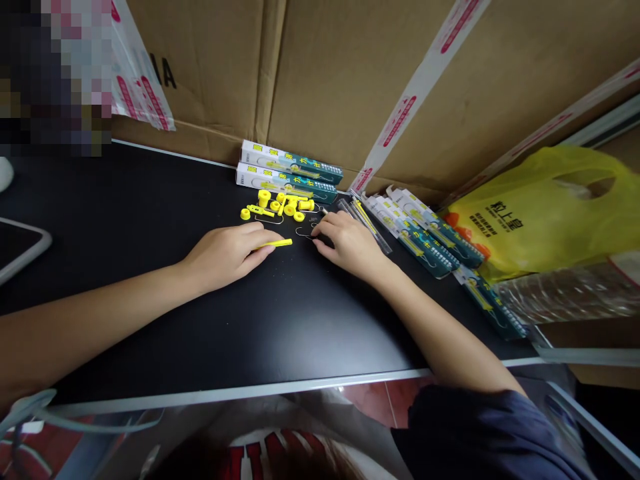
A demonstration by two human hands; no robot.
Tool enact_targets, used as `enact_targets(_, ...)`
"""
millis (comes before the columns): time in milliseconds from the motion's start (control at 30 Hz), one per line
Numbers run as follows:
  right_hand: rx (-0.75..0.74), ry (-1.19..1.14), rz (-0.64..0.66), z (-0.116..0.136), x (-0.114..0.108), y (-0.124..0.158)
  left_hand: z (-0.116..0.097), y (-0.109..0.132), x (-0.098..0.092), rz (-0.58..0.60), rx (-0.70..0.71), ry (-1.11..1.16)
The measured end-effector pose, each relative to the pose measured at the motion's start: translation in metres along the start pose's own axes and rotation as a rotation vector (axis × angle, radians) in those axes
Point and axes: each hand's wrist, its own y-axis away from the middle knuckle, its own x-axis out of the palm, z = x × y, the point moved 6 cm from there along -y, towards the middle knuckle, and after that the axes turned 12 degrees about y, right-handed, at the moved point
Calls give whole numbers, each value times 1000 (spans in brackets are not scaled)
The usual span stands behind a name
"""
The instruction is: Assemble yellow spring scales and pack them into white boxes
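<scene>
Between the thumb and fingers of my left hand (225, 257) is a thin yellow plastic strip (284, 243), its end pointing right. My right hand (350, 241) is bent down to the tabletop, thumb and index finger closed at the end of a thin metal wire hook (301, 233). Just beyond both hands lie loose yellow plastic parts: a spool-like piece (264, 197), a small cap (245, 214), a flat slotted piece (261, 211) and several more. A small spring (313, 219) and another wire hook (270, 220) lie among them. Clear plastic tubes (370, 227) rest beside my right hand.
Two printed boxes (287, 183) lie at the back of the black table (240, 333). Several more boxes (415, 233) lie to the right, near a yellow plastic bag (540, 207). Large cardboard (325, 80) stands behind. A white-edged device (23, 250) is at far left.
</scene>
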Motion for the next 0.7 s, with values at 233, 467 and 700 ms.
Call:
enact_targets(233, 80, -46, 105, 4, -2, 3, -3, -2, -3, -18, 59, -2)
enact_targets(467, 126, -38, 231, 6, -3, 7, -11, -4, -9, -87, 140, -16)
enact_targets(700, 137, -284, 227, 1, -1, 7, -12, -2, -7, -51, 117, 38)
